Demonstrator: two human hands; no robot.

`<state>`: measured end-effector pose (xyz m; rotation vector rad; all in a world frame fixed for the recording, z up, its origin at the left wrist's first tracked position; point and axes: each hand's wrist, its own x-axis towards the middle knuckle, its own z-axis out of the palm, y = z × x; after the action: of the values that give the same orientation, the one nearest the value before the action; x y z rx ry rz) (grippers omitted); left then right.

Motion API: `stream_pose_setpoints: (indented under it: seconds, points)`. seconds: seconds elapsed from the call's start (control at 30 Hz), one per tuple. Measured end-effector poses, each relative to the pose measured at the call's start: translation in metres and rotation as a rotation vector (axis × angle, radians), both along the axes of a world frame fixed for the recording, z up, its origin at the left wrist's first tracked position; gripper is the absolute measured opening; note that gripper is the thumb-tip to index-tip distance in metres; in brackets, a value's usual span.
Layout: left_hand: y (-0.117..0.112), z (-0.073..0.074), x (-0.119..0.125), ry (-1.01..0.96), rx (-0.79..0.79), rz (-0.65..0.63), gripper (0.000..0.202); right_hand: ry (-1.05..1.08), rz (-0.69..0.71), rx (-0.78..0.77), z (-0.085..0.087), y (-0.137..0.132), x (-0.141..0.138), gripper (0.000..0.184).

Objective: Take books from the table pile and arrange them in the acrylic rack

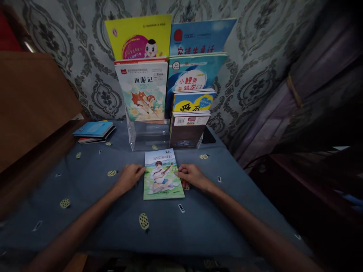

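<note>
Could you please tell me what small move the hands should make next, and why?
The thin green-covered illustrated book lies flat on the blue patterned tablecloth, the left hand touching its left edge and the right hand its right edge, neither gripping it. The front left pocket of the clear plastic stand looks empty. So, probably, curl both hands under those edges and lift the book slightly.

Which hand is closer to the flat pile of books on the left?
Left. The left hand sits below-right of the pile; the right hand is farther, across the green book.
</note>
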<state>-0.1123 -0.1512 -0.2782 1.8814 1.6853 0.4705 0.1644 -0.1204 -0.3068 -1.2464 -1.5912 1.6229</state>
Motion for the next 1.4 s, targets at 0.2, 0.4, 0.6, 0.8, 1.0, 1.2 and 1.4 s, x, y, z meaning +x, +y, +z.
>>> stream_pose_setpoints:
  seconds: [0.2, 0.4, 0.6, 0.8, 1.0, 1.2, 1.4]
  points:
    - [0.012, 0.000, 0.006, 0.465, 0.349, -0.097, 0.030, -0.346, -0.056, 0.243, 0.005, 0.001, 0.000, 0.024]
    - [0.031, -0.022, 0.001, 0.475, 0.416, -0.174, 0.038, -0.646, -0.097, 0.772, 0.004, 0.003, -0.005, 0.014]
    - [0.045, -0.023, 0.017, 0.463, 0.474, -0.263, 0.037, -0.621, -0.066, 0.850, -0.007, 0.002, -0.008, 0.016]
    - [0.069, -0.029, 0.055, 0.395, 0.530, -0.350, 0.031, -0.611, -0.043, 0.897, -0.012, 0.000, -0.006, 0.016]
    - [0.083, -0.036, 0.078, 0.294, 0.545, -0.434, 0.035, -0.711, 0.003, 0.935, -0.009, 0.004, -0.006, 0.021]
    - [0.088, -0.049, 0.074, 0.168, 0.579, -0.414, 0.038, -0.938, 0.073, 0.989, -0.001, 0.029, -0.010, 0.032]
    - [0.090, -0.052, 0.073, 0.167, 0.606, -0.390, 0.038, -0.968, 0.031, 1.000, -0.004, 0.045, -0.011, 0.034]
